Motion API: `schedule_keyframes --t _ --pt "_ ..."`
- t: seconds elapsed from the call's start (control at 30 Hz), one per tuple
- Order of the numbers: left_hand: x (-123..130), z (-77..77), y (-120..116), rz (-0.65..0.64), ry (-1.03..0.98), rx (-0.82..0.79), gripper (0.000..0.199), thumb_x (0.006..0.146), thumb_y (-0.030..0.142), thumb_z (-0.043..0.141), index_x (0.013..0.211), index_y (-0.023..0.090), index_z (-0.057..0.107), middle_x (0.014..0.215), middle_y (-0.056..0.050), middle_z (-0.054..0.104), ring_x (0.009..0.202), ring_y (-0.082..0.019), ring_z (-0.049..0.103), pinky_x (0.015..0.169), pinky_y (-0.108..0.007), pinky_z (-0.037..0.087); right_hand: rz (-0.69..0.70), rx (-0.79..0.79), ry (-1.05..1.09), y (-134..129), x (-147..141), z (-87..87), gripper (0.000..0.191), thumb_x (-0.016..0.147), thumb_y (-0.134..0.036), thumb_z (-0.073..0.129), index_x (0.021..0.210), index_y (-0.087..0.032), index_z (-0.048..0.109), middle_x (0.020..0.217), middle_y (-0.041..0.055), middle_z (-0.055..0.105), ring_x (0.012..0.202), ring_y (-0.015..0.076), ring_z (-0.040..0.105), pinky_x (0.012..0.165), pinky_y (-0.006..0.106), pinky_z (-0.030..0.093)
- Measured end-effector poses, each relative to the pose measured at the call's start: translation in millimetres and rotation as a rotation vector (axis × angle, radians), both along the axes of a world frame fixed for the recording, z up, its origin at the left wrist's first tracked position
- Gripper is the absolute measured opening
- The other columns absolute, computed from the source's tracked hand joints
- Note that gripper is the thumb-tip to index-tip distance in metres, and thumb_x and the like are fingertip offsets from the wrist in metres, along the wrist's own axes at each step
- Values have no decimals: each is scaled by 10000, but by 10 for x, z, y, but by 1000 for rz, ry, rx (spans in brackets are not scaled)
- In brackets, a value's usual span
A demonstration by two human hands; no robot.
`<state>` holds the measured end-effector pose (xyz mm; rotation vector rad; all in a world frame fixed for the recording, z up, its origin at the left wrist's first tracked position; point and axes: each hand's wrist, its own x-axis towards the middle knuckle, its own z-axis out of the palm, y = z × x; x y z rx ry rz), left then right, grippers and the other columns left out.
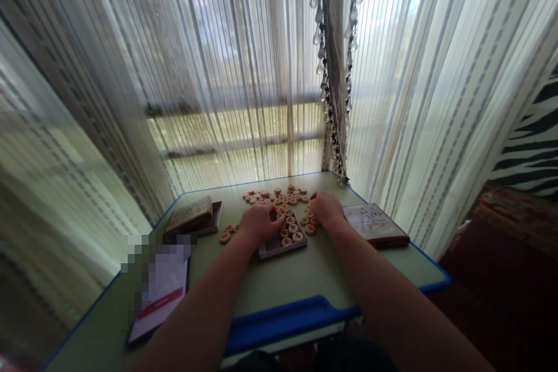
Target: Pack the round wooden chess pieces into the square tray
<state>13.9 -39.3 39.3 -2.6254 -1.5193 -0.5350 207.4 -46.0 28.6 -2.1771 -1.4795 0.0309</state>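
Observation:
A shallow open box (285, 250) stands in the middle of the table, with several round wooden pieces (290, 228) bearing dark characters in its right part. Over the box's left and back part is my left hand (261, 224), its fingers bent down at the pieces; what they hold, if anything, is hidden. To the right of the box, my right hand (326, 208) reaches in among loose pieces with red characters (310, 229). Its fingers are curled and their tips are too small to make out. More loose pieces (276, 196) lie spread behind the box, and a few lie left of my left hand.
A flat box with a printed lid (377, 224) lies at the table's right. At the left are a second box (189, 215), partly open, and a tablet-like object (163, 285). A blue tray edge (283, 319) runs along the front; curtains (244, 70) hang behind.

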Motion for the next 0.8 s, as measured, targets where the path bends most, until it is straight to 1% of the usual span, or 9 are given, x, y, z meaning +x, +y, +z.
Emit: schedule_keyframes --t 0.13,0.27,0.4,0.47,0.6,0.73,0.8 --pt "8 23 -22 1 4 -16 346 716 511 472 805 202 602 853 -40 617 795 -167 547 696 -262 399 10 41 14 -12 -9 17 287 763 -185 395 902 -194 645 941 94 640 885 206 566 735 298 402" --pt "9 29 -30 2 15 -17 331 734 491 458 817 205 603 870 -38 611 806 -163 541 714 -263 394 1 -1 -11 -19 -28 19 270 760 -221 412 893 -219 646 925 76 643 870 215 563 707 307 405" --pt "12 13 -22 -14 22 3 339 738 495 444 829 210 604 865 -37 610 795 -166 535 708 -269 388 -4 -40 -141 -49 -52 13 283 731 -205 431 916 -208 644 952 93 624 924 239 528 720 327 391" --pt "16 2 -14 -23 23 9 337 746 489 434 830 211 606 868 -38 611 792 -167 535 705 -271 386 -15 -56 -212 -73 -64 14 280 718 -225 453 921 -192 644 974 112 609 965 259 497 740 347 377" --pt "16 -12 -1 -32 19 17 297 773 422 409 844 213 608 884 -41 614 811 -165 535 721 -271 380 -56 -89 -265 -105 -80 27 282 717 -294 473 906 -178 647 976 131 600 988 286 467 765 397 347" --pt "9 -10 0 -36 26 23 266 788 334 379 854 217 610 893 -36 615 821 -160 534 740 -268 374 -85 -84 -272 -110 -77 38 275 725 -282 466 905 -178 646 993 135 592 990 290 466 766 414 335" --pt "6 -9 0 -32 28 21 259 786 312 376 849 218 610 889 -33 616 820 -159 535 741 -270 375 -82 -90 -268 -103 -70 27 287 727 -310 472 906 -167 645 988 141 595 988 299 471 766 421 335"
